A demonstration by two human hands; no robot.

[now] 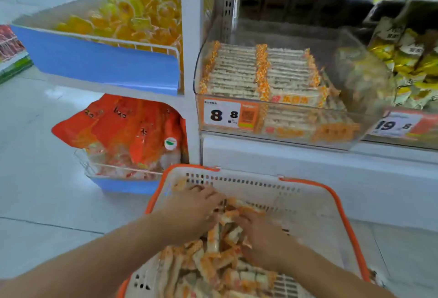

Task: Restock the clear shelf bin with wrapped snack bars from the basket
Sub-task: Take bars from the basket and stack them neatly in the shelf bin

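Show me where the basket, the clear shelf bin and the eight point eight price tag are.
basket (341,205), head view, on its orange rim at the right.
clear shelf bin (296,104), head view, on its front wall's top edge.
price tag (220,115), head view, on the white panel with the numbers.

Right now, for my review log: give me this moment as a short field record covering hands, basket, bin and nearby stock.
left hand: in the basket, on the loose bars, grip unclear
right hand: in the same pile, grip unclear
basket: orange-rimmed, below the shelf, holds many snack bars
clear bin: bars in neat rows, price tag reads 8.8
left of bin: yellow packets above, orange bags below
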